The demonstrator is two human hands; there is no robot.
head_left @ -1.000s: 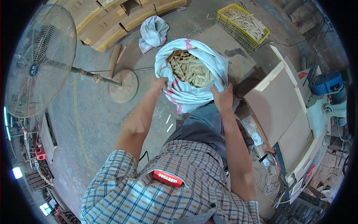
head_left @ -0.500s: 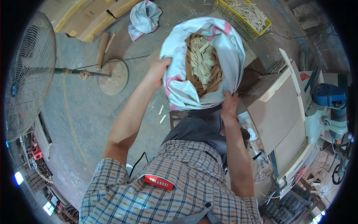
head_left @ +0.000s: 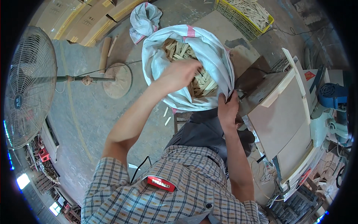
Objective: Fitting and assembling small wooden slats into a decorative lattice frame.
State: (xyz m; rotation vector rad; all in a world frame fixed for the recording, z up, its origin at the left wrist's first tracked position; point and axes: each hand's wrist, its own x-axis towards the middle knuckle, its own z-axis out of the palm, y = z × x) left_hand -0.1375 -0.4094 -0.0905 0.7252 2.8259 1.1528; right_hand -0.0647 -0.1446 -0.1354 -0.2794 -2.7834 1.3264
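Plaid shirt [head_left: 149, 199] fills the bottom of the frame, red tag [head_left: 161, 183] on it at lower center; dark trousers [head_left: 197, 130] just above, mid-frame. Both forearms run up from the lower edge. White sack [head_left: 214, 59] with pink stripes sits upper center, mouth open toward the camera, rim rolled outward, a heap of short pale wood pieces [head_left: 205, 84] inside. Right hand [head_left: 228, 108], right of center, is clamped on the sack's lower-right rim, thumb and fingers pinching the fabric. Left hand [head_left: 184, 72] is over the sack mouth, at the wood pieces, fingers curled; can't tell if they're closed on any piece. Two thin wood strips [head_left: 168, 121] lie on the floor just below-left of the sack. Right side: flat brownish panel [head_left: 281, 115] with pale wood bars along its edges, blue motor [head_left: 330, 95] beyond it at far right. Left side: large caged fan [head_left: 31, 87], its pole running right to a round base [head_left: 118, 80]. Brown tube [head_left: 105, 55] lies above the base. Farther off, top center: second white sack [head_left: 145, 18], crumpled; top right: yellow crate [head_left: 235, 20] full of wood sticks; top left: cardboard boxes [head_left: 82, 20] in a row.
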